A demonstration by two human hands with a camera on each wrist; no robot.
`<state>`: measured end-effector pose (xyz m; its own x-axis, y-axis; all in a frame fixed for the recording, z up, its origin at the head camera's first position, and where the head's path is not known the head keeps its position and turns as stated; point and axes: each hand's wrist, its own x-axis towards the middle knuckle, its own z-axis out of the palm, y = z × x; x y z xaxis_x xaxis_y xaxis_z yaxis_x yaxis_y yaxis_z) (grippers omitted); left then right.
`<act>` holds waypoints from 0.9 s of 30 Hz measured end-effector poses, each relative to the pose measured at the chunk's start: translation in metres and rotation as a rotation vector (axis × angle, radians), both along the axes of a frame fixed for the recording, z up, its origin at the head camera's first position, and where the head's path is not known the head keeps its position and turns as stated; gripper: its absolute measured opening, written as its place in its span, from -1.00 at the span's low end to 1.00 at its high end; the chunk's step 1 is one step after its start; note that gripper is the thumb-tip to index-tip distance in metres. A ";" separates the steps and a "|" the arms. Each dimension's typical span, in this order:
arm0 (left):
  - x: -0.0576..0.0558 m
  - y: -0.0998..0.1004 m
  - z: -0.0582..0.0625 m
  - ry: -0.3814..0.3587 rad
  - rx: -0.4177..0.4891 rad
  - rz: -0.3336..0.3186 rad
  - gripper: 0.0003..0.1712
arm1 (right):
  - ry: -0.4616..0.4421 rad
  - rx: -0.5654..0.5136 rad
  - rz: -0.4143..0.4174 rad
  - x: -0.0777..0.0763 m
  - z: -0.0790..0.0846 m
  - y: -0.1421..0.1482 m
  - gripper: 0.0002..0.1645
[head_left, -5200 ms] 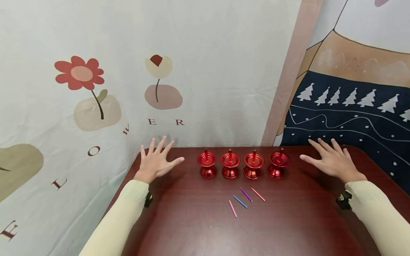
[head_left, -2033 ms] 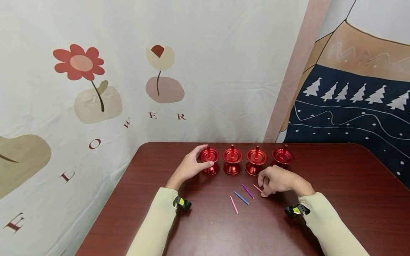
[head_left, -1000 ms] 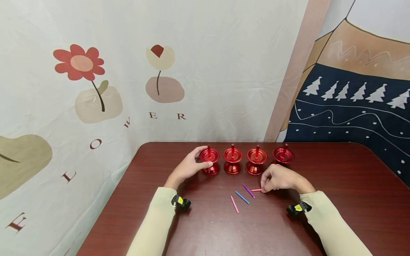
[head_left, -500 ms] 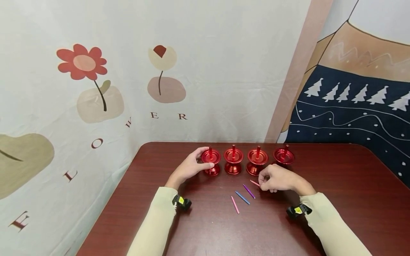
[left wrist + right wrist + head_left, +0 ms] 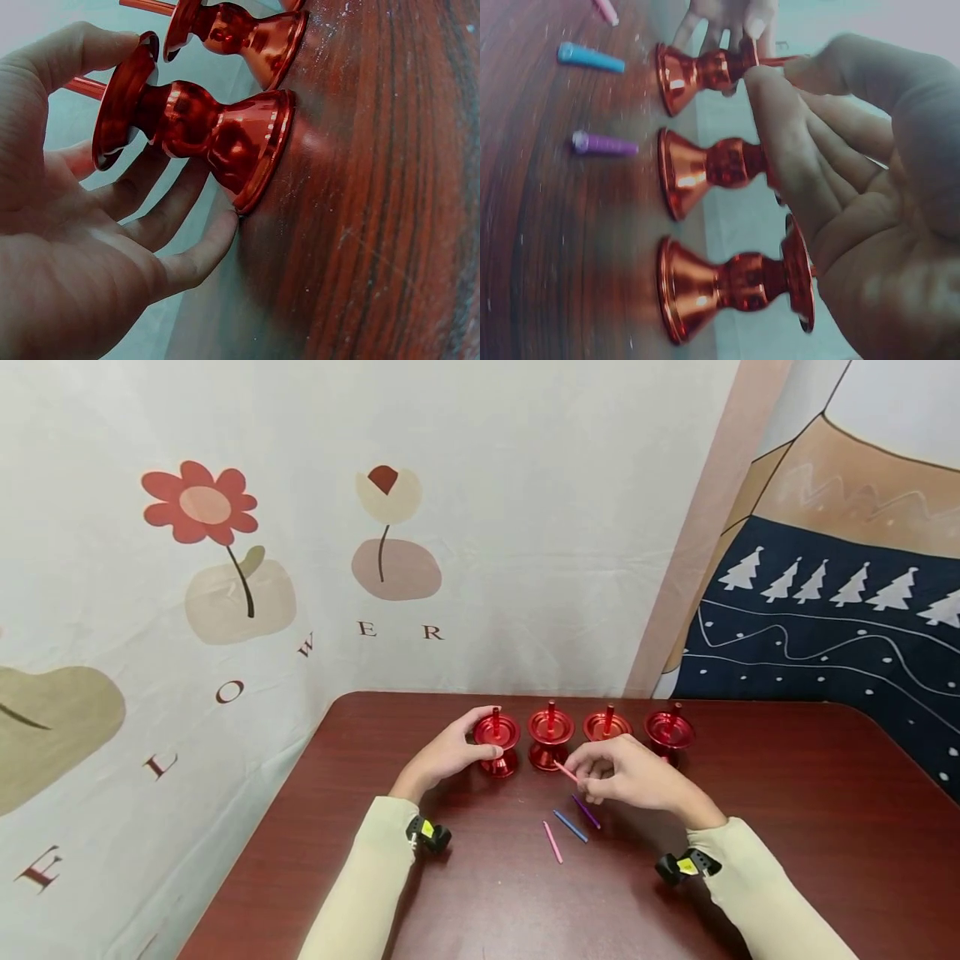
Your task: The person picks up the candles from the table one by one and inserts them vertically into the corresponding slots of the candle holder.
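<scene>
Four red metal candle holders stand in a row near the table's far edge. My left hand (image 5: 480, 735) grips the leftmost holder (image 5: 498, 745), thumb on the dish rim and fingers behind the stem; the left wrist view shows this holder (image 5: 202, 135) close up. My right hand (image 5: 583, 773) pinches a thin pink candle (image 5: 562, 769) above the table, in front of the second holder (image 5: 550, 739) and the third holder (image 5: 606, 725). The fourth holder (image 5: 669, 732) stands to the right of that hand.
Three more candles lie on the dark red table (image 5: 787, 827) in front of the holders: purple (image 5: 587, 812), blue (image 5: 570, 827) and pink (image 5: 552, 842). Printed cloth hangs behind the table and to its left. The table's left edge is close to my left arm.
My right hand has lifted the rightmost pink candle off the table and carried it left and up, in front of the holders. My left hand has stayed on the leftmost holder.
</scene>
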<state>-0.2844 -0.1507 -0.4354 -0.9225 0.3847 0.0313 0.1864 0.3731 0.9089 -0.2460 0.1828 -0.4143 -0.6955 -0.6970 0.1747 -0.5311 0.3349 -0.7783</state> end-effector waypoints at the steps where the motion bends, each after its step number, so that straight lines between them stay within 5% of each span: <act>1: 0.000 0.000 0.001 -0.003 -0.002 -0.009 -0.12 | 0.007 -0.021 -0.007 0.000 0.000 -0.002 -0.76; 17: 0.003 -0.001 0.003 -0.034 0.054 -0.110 -0.24 | 0.005 -0.274 -0.210 0.000 0.003 -0.056 -0.89; 27: 0.000 -0.003 0.003 -0.065 0.070 -0.150 -0.23 | 0.131 -0.383 -0.367 -0.017 0.012 -0.095 -0.94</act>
<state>-0.2846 -0.1538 -0.4320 -0.8557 0.5174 0.0050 0.1755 0.2811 0.9435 -0.2630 0.0873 -0.4021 -0.8362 -0.2824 0.4701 -0.5338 0.2224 -0.8158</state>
